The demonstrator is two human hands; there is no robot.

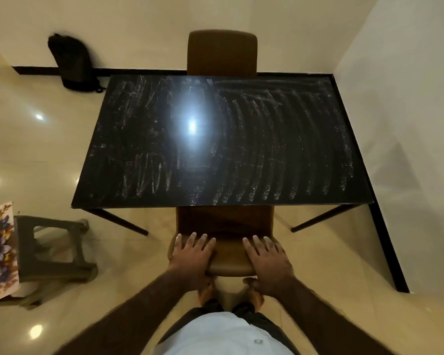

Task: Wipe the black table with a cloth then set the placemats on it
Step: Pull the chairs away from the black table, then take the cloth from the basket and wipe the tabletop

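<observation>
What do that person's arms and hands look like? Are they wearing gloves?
No gloves. The left hand and right hand are bare, with no rings and short nails. The left forearm and right forearm are bare too: no sleeves, watch or bracelet in view. The person wears a white shirt.

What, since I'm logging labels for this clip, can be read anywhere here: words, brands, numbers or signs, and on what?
No readable text anywhere in the head view.
On the black tabletop: chalky wipe streaks only, no writing.
On the white shirt: a small tag, too small to read.
On the black backpack: no visible brand.
On the brown chair, held by the left hand and right hand: no label.
</observation>
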